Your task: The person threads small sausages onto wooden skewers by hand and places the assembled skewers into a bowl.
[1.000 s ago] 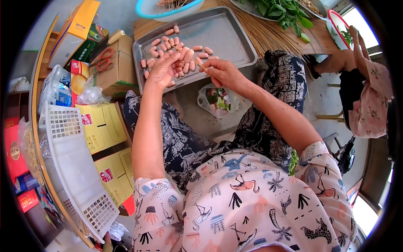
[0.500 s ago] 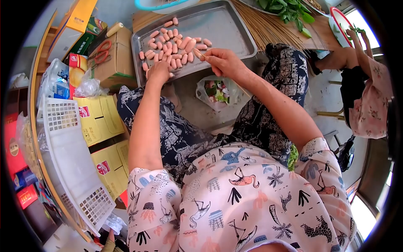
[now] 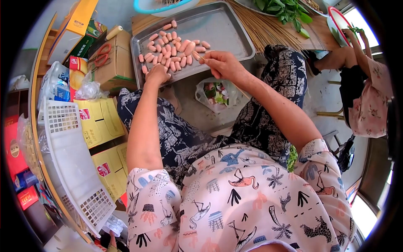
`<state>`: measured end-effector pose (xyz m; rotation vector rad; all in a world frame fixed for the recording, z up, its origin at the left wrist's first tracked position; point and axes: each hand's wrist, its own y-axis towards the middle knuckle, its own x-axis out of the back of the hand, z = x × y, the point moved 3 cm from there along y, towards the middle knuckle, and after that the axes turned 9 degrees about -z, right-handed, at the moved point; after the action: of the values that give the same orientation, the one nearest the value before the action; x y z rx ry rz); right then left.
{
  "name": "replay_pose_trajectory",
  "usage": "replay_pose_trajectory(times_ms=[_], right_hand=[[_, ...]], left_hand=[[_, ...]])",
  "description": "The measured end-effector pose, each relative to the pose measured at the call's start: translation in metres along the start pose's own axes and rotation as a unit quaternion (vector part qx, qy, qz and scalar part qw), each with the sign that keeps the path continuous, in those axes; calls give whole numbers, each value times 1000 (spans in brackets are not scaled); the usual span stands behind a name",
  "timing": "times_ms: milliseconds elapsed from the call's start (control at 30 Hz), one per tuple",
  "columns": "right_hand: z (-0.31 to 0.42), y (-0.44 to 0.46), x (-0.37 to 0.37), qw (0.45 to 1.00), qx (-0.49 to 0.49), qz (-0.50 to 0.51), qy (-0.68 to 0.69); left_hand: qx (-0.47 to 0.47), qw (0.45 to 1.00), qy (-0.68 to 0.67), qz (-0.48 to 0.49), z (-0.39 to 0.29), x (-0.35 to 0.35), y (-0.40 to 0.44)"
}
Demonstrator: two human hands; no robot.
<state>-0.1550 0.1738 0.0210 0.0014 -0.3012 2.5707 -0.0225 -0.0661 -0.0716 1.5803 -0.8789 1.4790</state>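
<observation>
Small pink sausages [image 3: 177, 66] lie mostly loose, some seemingly on the thin wooden skewer [image 3: 242, 91] my right hand [image 3: 226, 65] pinches; left hand's [image 3: 158, 74] grip, I can't tell.

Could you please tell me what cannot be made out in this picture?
- Head view: whether the left hand grips anything; its own back hides the fingertips.
- Head view: the middle of the thin wooden skewer, covered by the right hand.
- Head view: the blue-rimmed plastic bowl's far side, cut off by the top edge.
- Head view: what exactly fills the clear plastic bag; too small.
</observation>
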Motion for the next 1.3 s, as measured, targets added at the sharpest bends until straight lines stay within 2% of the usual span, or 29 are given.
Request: replay_pose_trajectory(times_ms=[33,100,133,167,200,267,300,333,400,467,533,567,633,733,867,933,1000,1033,1067,1100,1133,1200,1233,1300], right_hand=[[1,0,0,1000,0,0,-1],[1,0,0,1000,7,5,-2],[1,0,0,1000,12,9,-4],[0,0,0,1000,12,8,-4],[0,-1,-1,1000,12,10,-5],[-1,2,-4,1000,14,18,-6],[-4,6,-2,1000,24,11,6],[-7,8,1,999,32,3,17],[-1,8,7,999,30,-9,30],[-1,10,12,996,14,-36,77],[-1,9,12,995,9,-47,83],[-2,8,12,997,22,-44,60],[-3,6,11,998,33,-44,36],[-2,4,8,999,44,-28,17],[-5,4,9,999,35,-16,30],[-2,2,10,999,26,-21,38],[1,0,10,1000,19,-17,15],[0,-1,11,1000,19,-19,15],[0,-1,10,999,32,-8,14],[2,-1,8,999,45,4,13],[3,-2,7,999,47,6,13],[8,-6,5,1000,23,9,3],[9,-6,4,1000,25,10,2],[9,-7,2,1000,15,21,11]], left_hand=[[56,995,-73,47,5,-4,6],[111,979,-145,94,5,2,11],[201,919,-321,110,5,4,12],[282,820,-483,123,6,0,11],[284,819,-484,124,5,-3,8],[172,904,-383,83,2,-5,7],[104,952,-289,-4,0,-4,9],[103,951,-290,-3,2,-8,10],[88,962,-245,-82,-12,12,10],[101,953,-279,-54,-15,10,12],[119,966,-231,15,-23,6,12],[118,966,-231,16,-23,2,12],[68,987,-136,-45,-27,-3,12],[72,995,-60,-35,-34,-2,10],[87,986,-143,-20,-26,-8,10],[120,979,-150,-71,-19,-10,21],[137,941,-307,-28,-19,-2,30],[237,834,-498,-11,-20,6,28],[324,677,-661,6,-27,22,23],[309,627,-714,36,-25,29,22],[309,628,-714,33,-24,34,20],[301,512,-804,33,-22,42,18],[300,513,-804,31,-21,45,18],[303,477,-824,40,-19,44,19]])
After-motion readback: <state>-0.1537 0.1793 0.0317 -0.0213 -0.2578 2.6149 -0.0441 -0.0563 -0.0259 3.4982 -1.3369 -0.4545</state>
